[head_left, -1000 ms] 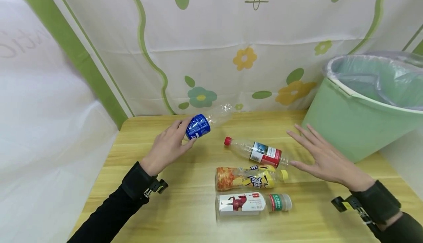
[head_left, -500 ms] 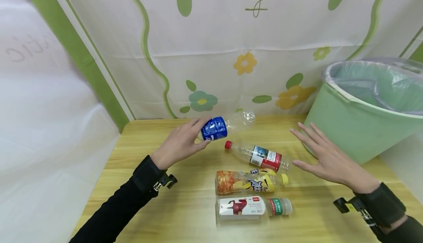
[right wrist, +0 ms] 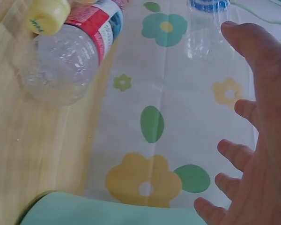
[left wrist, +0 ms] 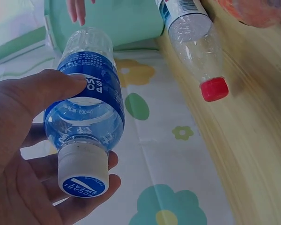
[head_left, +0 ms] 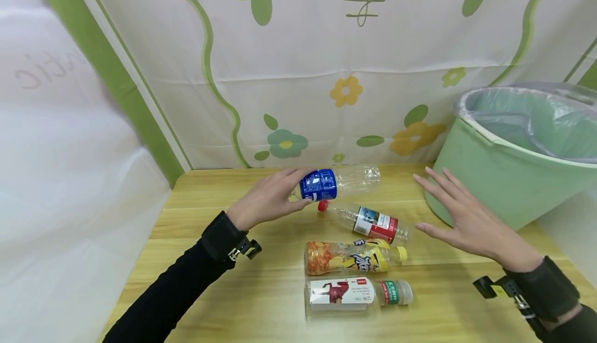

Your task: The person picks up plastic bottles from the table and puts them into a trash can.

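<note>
I am curling the fingers (left wrist: 61, 89) and thumb of my left hand (head_left: 263, 200) round the capped neck end of the clear plastic bottle with a blue label (head_left: 336, 182), holding it on its side in the air above the back of the light wooden table (head_left: 261, 301). My right hand (head_left: 466, 218) is hovering with fingers (head_left: 431, 190) straight and spread, holding nothing, just in front of the pale green plastic bin lined with a clear bag (head_left: 508, 182). Between my hands, the clear red-capped bottle with a red label (head_left: 366, 218), the yellow-capped bottle with an orange and yellow wrap (head_left: 350, 255) and the clear bottle with a white and red label (head_left: 354, 292) are lying on their sides on the table.
</note>
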`<control>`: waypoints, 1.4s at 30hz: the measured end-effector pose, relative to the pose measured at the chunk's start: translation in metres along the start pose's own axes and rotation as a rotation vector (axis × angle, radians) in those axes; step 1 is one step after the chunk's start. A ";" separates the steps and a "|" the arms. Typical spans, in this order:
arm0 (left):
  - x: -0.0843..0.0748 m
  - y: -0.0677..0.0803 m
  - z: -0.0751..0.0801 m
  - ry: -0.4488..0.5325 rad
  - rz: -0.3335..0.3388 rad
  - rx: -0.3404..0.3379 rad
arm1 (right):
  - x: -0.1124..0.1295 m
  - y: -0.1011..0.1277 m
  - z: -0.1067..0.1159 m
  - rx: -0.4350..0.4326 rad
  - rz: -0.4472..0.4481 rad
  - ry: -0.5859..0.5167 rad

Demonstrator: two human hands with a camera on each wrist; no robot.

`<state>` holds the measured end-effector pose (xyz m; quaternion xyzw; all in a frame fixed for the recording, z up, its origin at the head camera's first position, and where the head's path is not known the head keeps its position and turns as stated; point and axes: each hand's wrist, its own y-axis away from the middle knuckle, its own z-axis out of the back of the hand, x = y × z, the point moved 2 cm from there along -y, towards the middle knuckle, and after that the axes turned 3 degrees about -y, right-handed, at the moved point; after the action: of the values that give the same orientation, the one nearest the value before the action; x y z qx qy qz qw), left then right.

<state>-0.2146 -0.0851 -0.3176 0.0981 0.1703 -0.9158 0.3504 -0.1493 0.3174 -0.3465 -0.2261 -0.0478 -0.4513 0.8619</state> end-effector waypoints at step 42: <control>-0.065 -0.056 -0.039 -0.026 -0.195 0.001 | 0.020 -0.027 0.006 -0.113 0.167 0.065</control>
<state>-0.2022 0.0083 -0.3207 0.0693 0.1741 -0.9468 0.2615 -0.1584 0.2915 -0.3257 -0.2627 0.0247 -0.3869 0.8836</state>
